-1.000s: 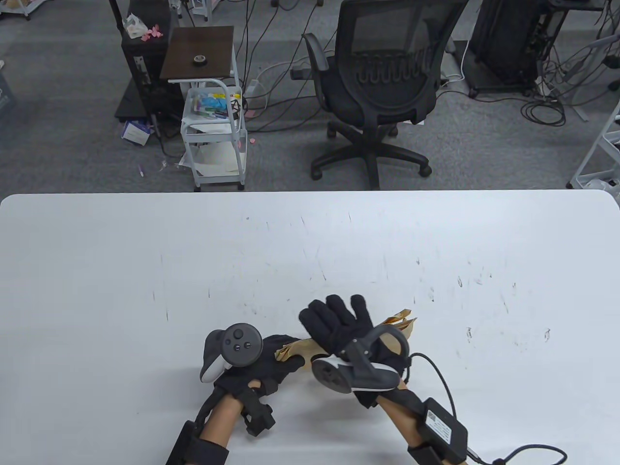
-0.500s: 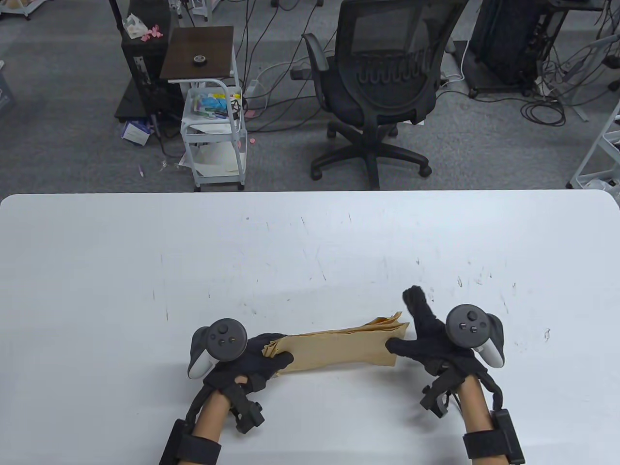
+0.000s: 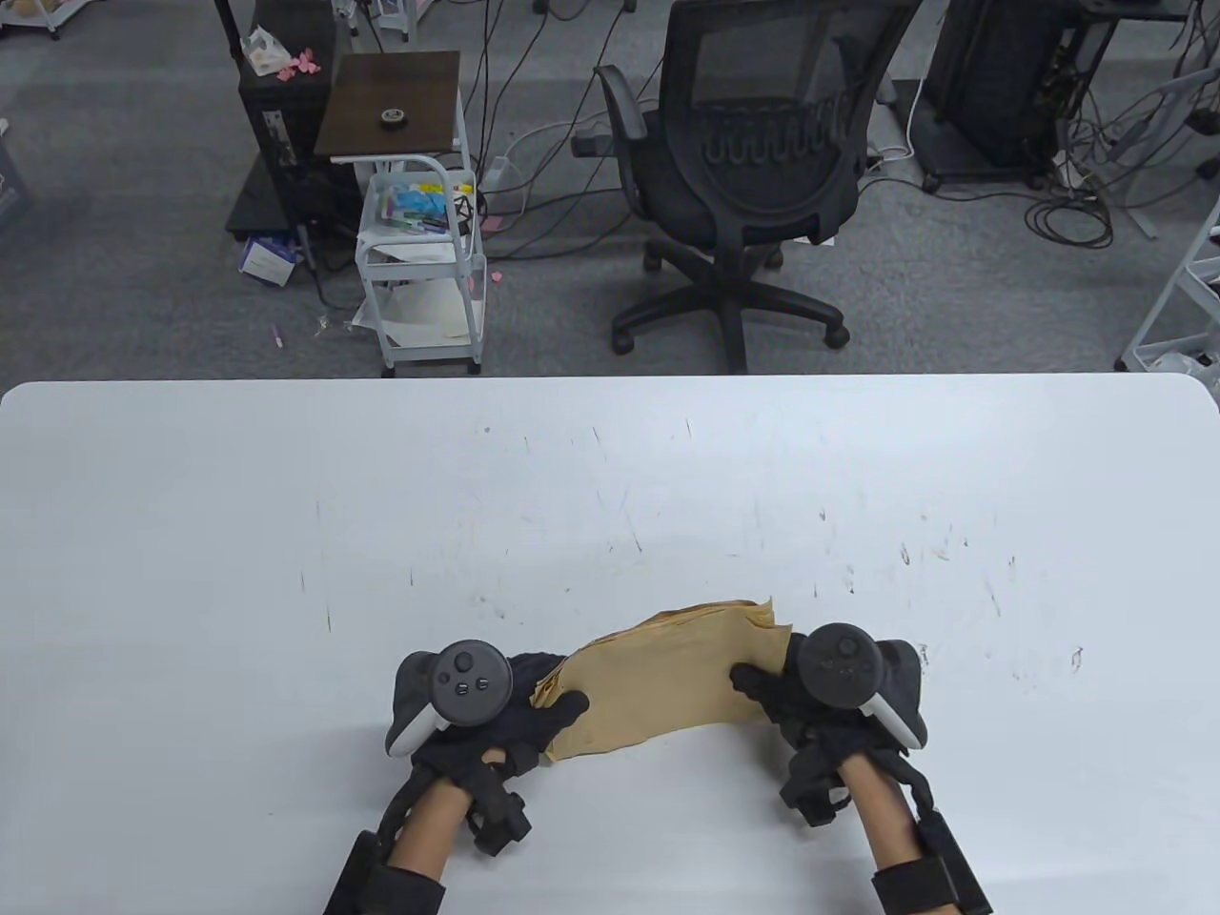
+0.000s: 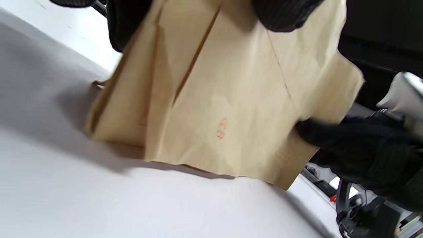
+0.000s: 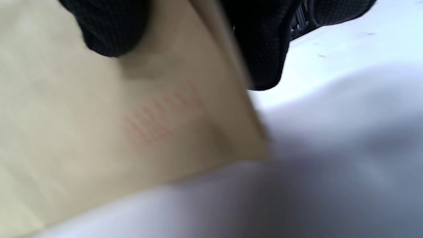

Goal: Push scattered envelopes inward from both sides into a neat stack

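Both hands grip the bundle of brown envelopes (image 3: pixel 662 677) by its short ends, fingers closed on the paper. On one end the left hand (image 3: pixel 515 710) lays its thumb over the front face; the right hand (image 3: pixel 796 691) pinches the opposite end, thumb likewise on the front. Between them the envelopes stand tilted on their long lower edge, which rests on the white table (image 3: pixel 286 534) near its front edge. Their upper edges fan slightly, not quite flush. In the left wrist view, at least two envelopes (image 4: pixel 228 109) overlap at an offset. From the right wrist the picture is blurred; a fingertip (image 5: pixel 109 29) seems to press on the paper.
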Motion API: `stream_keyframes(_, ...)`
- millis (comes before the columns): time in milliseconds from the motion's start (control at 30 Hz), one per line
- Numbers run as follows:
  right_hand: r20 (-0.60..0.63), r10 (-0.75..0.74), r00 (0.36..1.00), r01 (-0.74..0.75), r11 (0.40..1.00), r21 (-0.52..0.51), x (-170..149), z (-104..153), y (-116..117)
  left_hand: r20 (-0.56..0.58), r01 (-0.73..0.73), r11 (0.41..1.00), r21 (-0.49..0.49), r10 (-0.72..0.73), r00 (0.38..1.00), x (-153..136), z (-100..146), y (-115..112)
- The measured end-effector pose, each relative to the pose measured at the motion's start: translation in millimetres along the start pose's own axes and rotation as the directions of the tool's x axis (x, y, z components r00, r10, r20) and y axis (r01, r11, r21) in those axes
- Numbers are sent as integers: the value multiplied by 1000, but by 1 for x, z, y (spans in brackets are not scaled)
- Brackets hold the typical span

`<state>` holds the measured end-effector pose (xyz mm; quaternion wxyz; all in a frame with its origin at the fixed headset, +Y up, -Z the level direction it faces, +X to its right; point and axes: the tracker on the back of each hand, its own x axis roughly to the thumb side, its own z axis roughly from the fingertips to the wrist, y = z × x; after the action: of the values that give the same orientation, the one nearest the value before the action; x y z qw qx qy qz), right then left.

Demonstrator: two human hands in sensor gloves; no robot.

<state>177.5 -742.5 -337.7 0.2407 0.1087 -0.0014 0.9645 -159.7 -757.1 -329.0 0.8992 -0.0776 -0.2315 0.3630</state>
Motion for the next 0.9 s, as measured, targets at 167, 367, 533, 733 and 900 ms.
stream_keyframes(167, -3, -23, 1000, 23, 999, -41, 5, -1, 2, -19, 1, 1000, 11, -1, 1000, 4, -2, -2)
stream_keyframes(367, -11, -35, 999, 34, 997, -73, 12, -5, -8, -49, -19, 999, 51, 22, 999, 3, -3, 10)
stream_keyframes(533, -69, -53, 996, 53, 999, -7, 10, -19, -8, -216, 53, 991, 120, -26, 976, -3, -23, 28)
stream_keyframes(733, -323, 1, 946, 46, 989, 138, 9, -57, -1, -571, 100, 986, -132, -158, 806, -15, -76, 41)
stream_keyframes(900, -423, 180, 888, -80, 966, 244, 9, -76, 19, -603, 306, 906, -292, -423, 677, -15, -103, 25)
